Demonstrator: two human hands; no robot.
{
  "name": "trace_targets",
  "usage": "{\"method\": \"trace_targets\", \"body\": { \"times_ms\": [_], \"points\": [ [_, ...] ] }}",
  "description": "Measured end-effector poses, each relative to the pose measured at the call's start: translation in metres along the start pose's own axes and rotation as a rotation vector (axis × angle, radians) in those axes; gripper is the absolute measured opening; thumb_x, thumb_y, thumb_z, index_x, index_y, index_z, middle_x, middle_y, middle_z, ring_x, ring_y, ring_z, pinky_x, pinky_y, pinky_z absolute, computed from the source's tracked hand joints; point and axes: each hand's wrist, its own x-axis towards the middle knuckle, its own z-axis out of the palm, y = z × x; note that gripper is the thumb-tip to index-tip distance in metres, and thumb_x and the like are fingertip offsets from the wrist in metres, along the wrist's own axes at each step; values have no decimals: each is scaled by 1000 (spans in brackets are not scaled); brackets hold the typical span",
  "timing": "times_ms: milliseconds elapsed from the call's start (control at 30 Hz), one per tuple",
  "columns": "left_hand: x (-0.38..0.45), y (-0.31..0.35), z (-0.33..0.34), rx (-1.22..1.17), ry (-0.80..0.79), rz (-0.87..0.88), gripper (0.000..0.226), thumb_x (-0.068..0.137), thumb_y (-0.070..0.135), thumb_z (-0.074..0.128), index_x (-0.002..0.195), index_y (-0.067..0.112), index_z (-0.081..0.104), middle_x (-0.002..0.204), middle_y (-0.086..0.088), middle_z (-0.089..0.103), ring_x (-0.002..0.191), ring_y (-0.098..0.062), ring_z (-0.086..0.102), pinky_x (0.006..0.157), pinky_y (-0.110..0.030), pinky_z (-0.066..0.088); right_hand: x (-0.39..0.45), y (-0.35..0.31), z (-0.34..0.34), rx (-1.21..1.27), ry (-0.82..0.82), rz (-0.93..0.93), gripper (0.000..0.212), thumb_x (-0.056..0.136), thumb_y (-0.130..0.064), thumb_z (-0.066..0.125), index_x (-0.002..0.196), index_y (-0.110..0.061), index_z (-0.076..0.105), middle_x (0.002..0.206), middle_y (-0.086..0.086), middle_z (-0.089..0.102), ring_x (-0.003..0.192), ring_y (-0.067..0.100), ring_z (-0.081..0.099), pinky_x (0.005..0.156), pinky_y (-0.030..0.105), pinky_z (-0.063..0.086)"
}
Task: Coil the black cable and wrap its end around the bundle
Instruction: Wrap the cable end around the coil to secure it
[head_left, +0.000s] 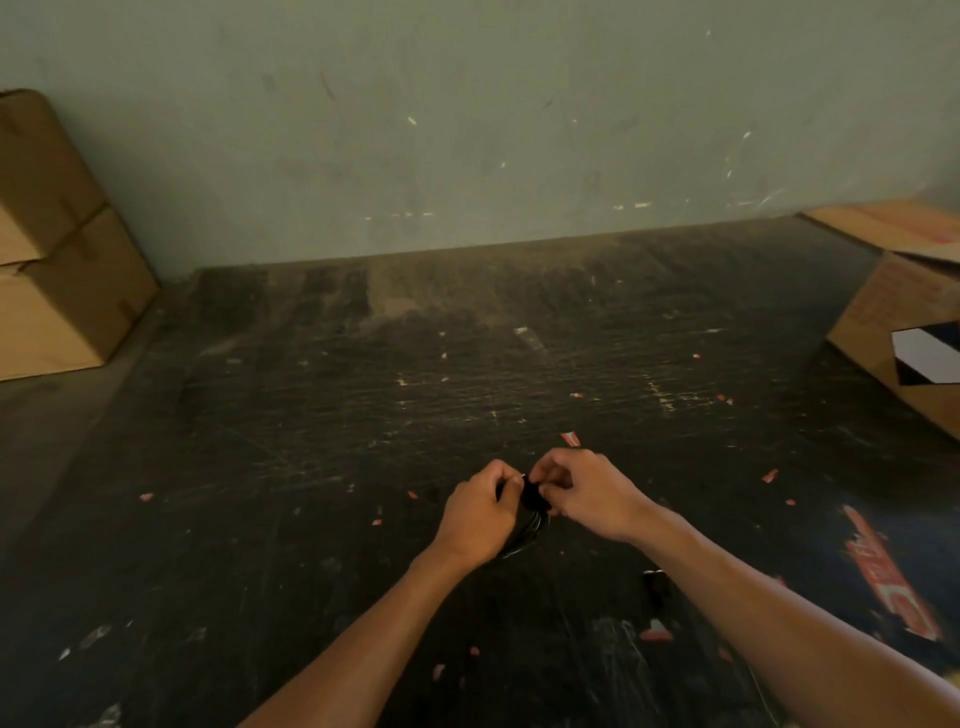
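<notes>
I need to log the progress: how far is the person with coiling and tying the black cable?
Done, it seems: the black cable is gathered in loops, hanging below the left hand. In hand: both hands meet at the top of the bundle, and the right hand pinches a dark part there, probably wrapping the end. Left: finishing and securing the wrap; how many turns are made cannot be told.

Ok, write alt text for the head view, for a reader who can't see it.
Two bare hands meet over a dark, scuffed table, the left hand and the right hand both gripping a small coiled black cable between them. Cardboard boxes stand at the far left and an open box at the right, against a greenish wall.
</notes>
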Motion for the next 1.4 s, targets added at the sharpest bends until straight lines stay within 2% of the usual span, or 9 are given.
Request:
{"method": "trace_targets", "body": {
  "times_ms": [100, 267, 500, 633, 700, 833, 1000, 1200, 1400],
  "points": [
    [2, 1, 0, 13, 0, -12, 16, 103, 31, 49, 101, 27, 65, 78, 9, 64, 60, 2, 55, 57, -20, 39, 0, -3, -1, -57, 33, -41, 16, 92, -13, 64, 94, -29, 61, 86, -8, 66, 78, 1, 65, 68, 17, 49],
    [9, 5, -7, -80, 47, -69, 16, 103, 25, 50, 103, 23, 65, 97, 4, 68, 90, -10, 64, 74, -24, 47, -4, -12, 1, -214, 141, -269, 12, 93, -10, 60, 94, -22, 58, 93, -8, 57, 85, 5, 53, 79, 30, 48],
    [15, 0, -15, -165, 138, -148, 14, 102, 22, 51, 103, 21, 64, 95, 1, 66, 80, -8, 61, 68, -22, 48, -15, -13, 5, -278, 224, -495, 25, 93, -8, 54, 99, -32, 53, 109, -6, 63, 99, 11, 58, 86, 32, 50],
    [14, 2, -15, -204, 179, -120, 13, 103, 23, 50, 104, 23, 63, 96, 3, 66, 81, -6, 62, 66, -20, 44, -14, -16, 12, 226, 77, -240, 16, 96, -8, 55, 98, -24, 55, 108, 1, 68, 96, 14, 68, 83, 32, 57],
    [15, 4, -14, -209, 220, -91, 13, 103, 25, 49, 103, 24, 62, 93, 6, 66, 77, -5, 62, 65, -19, 44, -11, -15, 17, 455, 127, -108, 6, 95, -11, 59, 101, -13, 59, 103, 7, 69, 93, 19, 71, 82, 34, 59],
    [13, 5, -11, -182, 283, 19, 14, 104, 26, 47, 102, 24, 61, 84, 3, 67, 68, 2, 61, 60, -16, 49, 0, -21, 24, 852, 244, 192, 15, 92, -19, 65, 97, -5, 66, 92, 10, 71, 80, 18, 72, 75, 30, 61],
    [13, 11, -9, -142, 338, 100, 12, 105, 27, 45, 105, 28, 57, 85, 5, 66, 75, -7, 64, 70, -32, 56, 9, -24, 32, 979, 298, 354, 13, 90, -1, 64, 102, -4, 67, 99, 13, 70, 88, 22, 69, 82, 34, 58],
    [12, 13, -11, -167, 399, 140, 13, 104, 23, 47, 117, 24, 46, 73, 2, 59, 54, -3, 52, 56, -32, 48, 8, -28, 33, 1018, 263, 425, 18, 90, 2, 61, 104, -7, 67, 103, 16, 70, 85, 22, 70, 75, 30, 58],
    [11, 11, -11, -244, 408, 124, 5, 104, 23, 46, 108, 26, 45, 90, 3, 61, 70, -2, 63, 60, -26, 55, 2, -26, 39, 1116, 215, 562, 22, 89, 1, 61, 109, -9, 65, 106, 17, 69, 73, 18, 64, 61, 28, 53]
  ]
}}
